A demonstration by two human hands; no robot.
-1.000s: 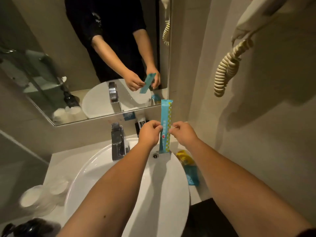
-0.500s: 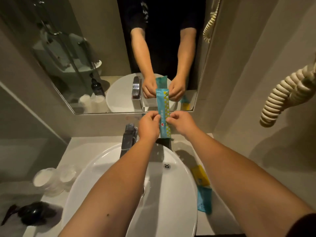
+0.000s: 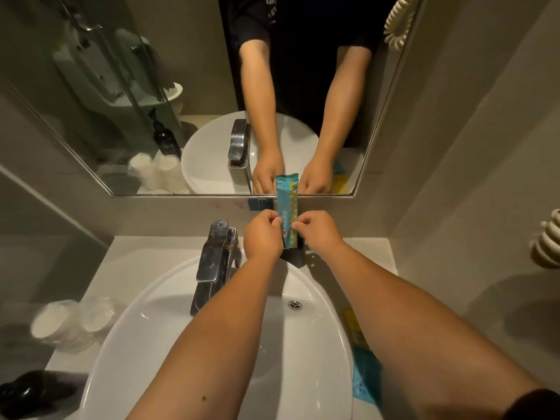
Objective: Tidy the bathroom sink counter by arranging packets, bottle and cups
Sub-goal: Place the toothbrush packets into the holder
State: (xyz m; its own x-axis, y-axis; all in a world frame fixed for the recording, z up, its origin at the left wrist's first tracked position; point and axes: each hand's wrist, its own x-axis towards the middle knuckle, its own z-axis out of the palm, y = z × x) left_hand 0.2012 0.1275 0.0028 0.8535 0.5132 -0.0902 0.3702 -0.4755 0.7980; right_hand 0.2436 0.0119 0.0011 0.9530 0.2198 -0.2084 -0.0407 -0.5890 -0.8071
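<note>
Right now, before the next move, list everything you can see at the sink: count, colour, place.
Tall packet: one, teal with a yellow strip, held upright at the back wall behind the basin, over a dark holder.
Flat packets: two, one yellow and one teal, on the counter right of the basin.
Cups: two, white and wrapped, on the counter left of the basin.
Bottle: one, black, lying at the near left counter edge.
Tap: one, chrome, behind the basin.
Basin: one, white, centre.
Mirror: one, on the back wall.
Coiled cord: cream, right wall.
Left hand: pinching the packet's left edge.
Right hand: pinching its right edge.
</note>
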